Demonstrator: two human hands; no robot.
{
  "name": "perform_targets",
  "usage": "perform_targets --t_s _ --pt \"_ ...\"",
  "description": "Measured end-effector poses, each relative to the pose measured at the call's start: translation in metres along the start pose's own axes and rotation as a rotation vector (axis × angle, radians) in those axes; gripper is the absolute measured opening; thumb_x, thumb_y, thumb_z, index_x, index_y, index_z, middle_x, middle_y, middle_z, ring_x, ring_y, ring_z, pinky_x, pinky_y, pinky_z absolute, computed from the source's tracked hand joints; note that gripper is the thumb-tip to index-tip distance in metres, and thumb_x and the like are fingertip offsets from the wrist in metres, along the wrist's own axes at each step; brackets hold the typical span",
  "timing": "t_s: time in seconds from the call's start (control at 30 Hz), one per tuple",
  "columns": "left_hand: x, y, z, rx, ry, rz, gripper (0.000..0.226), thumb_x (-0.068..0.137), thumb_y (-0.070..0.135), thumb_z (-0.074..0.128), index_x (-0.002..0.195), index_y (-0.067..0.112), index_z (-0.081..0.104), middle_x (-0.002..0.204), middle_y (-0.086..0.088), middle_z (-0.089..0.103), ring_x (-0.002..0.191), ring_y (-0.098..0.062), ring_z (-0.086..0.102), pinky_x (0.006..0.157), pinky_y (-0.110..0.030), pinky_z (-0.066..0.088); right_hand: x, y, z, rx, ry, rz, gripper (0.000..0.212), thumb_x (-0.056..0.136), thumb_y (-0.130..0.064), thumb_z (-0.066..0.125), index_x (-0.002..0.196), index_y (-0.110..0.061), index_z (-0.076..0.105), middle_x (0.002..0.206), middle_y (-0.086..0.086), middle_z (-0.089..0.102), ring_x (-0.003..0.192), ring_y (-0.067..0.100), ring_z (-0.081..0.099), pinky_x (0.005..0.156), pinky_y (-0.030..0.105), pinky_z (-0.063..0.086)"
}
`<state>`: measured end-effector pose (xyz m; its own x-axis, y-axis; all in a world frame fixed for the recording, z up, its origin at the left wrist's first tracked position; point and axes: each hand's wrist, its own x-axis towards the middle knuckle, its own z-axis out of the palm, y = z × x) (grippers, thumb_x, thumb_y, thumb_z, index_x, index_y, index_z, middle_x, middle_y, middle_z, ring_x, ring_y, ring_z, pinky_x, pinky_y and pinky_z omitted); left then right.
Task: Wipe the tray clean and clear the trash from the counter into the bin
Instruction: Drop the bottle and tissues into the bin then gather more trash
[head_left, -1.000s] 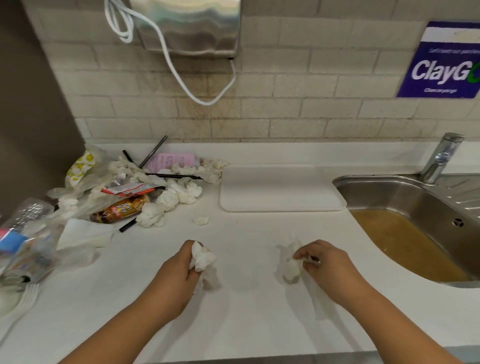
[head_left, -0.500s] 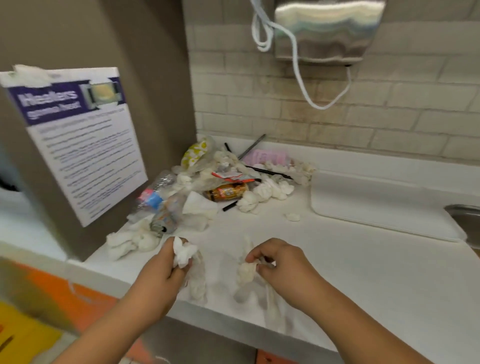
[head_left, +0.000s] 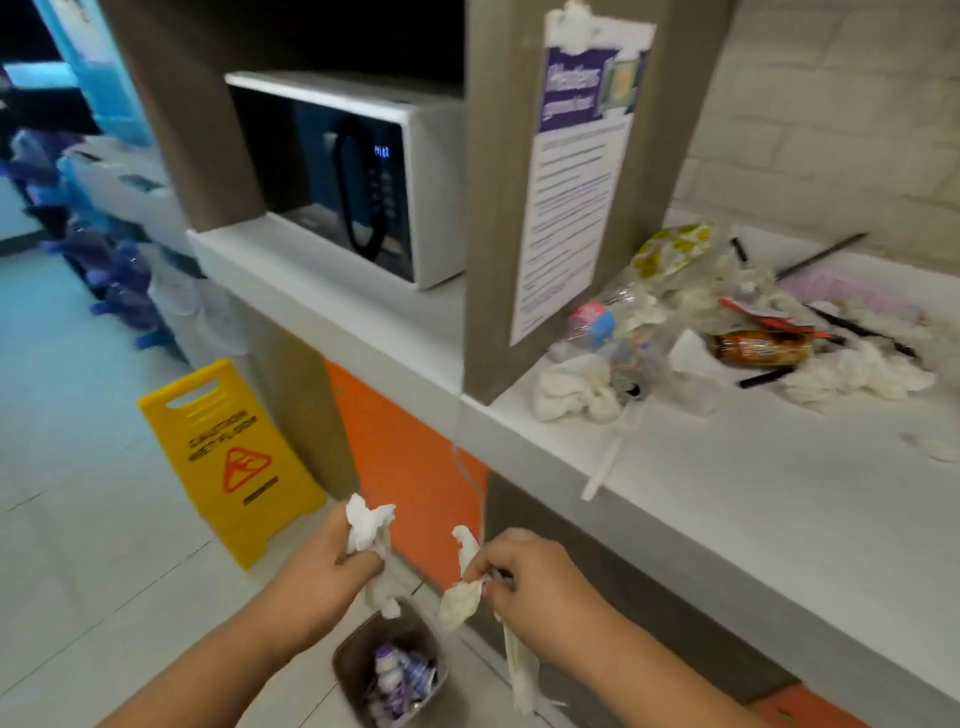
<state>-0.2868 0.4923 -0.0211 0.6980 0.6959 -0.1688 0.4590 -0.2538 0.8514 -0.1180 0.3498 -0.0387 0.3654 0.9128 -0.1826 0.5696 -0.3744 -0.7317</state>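
Note:
My left hand (head_left: 332, 569) grips a crumpled white tissue (head_left: 366, 525) off the counter's edge. My right hand (head_left: 524, 577) pinches a second wad of tissue (head_left: 460, 597), a long strip of which dangles below my wrist. Both hands hover above a small brown bin (head_left: 358, 670) on the floor, which holds purple-and-white wrappers. On the white counter (head_left: 753, 519) to the right lies a heap of trash (head_left: 727, 338): crumpled tissues, a plastic bottle, a brown snack packet, black straws. The tray is out of view.
A yellow wet-floor sign (head_left: 228, 457) stands on the floor to the left of the bin. A white microwave (head_left: 353, 176) sits in a niche above. A brown partition with a paper notice (head_left: 571, 176) divides it from the counter. Orange panels front the cabinet.
My view has swung left and down from the counter to the floor. Both hands carried their tissues off the counter's edge and now hang over the bin.

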Motion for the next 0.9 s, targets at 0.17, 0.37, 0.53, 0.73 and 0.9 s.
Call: perform_targets --t_s 0.17,0.37,0.53,0.73,0.9 --pt "-0.001 -0.069 -0.022 -0.177 0.048 -0.202 0.028 0.09 0.054 0.043 0.09 0.029 0.054 0.07 0.013 0.055 0.066 -0.005 0.046 0.061 -0.028 0.036 0.05 0.021 0.077 -0.03 -0.059 0.108 0.038 0.086 -0.013 0.053 0.063 -0.044 0.053 0.095 -0.009 0.051 0.087 0.012 0.055 0.081 0.021 0.045" --pt "0.024 -0.166 -0.006 -0.135 0.121 -0.361 0.038 0.083 0.044 0.029 0.086 0.011 0.048 0.079 -0.018 0.058 0.068 -0.018 0.047 0.063 -0.034 0.039 0.113 0.063 0.155 0.0 -0.077 0.176 0.038 0.087 -0.002 0.049 0.07 -0.035 0.05 0.091 -0.01 0.042 0.069 -0.002 0.041 0.062 0.003 0.032" --pt "0.041 -0.241 0.023 -0.138 0.13 -0.51 0.035 0.081 0.044 0.037 0.09 0.013 0.051 0.09 -0.013 0.063 0.076 -0.022 0.053 0.07 -0.034 0.044 0.157 0.106 0.228 0.05 -0.084 0.267 0.038 0.084 0.001 0.048 0.071 -0.034 0.048 0.102 -0.002 0.043 0.075 0.001 0.045 0.066 0.013 0.035" --pt "0.054 -0.316 0.056 -0.11 0.136 -0.62 0.011 0.093 0.023 0.044 0.088 0.015 0.05 0.097 -0.008 0.059 0.079 -0.022 0.055 0.073 -0.037 0.047 0.185 0.161 0.294 0.031 -0.14 0.328 0.03 0.086 0.002 0.051 0.081 -0.027 0.052 0.108 -0.002 0.041 0.088 0.012 0.05 0.068 0.008 0.036" --pt "0.059 -0.35 0.076 -0.13 0.131 -0.699 0.009 0.093 0.025 0.048 0.087 0.021 0.053 0.093 -0.003 0.064 0.084 -0.023 0.058 0.078 -0.04 0.049 0.19 0.198 0.326 0.003 -0.238 0.361 0.024 0.09 -0.005 0.052 0.089 -0.028 0.055 0.105 -0.007 0.045 0.091 0.011 0.05 0.061 0.004 0.034"
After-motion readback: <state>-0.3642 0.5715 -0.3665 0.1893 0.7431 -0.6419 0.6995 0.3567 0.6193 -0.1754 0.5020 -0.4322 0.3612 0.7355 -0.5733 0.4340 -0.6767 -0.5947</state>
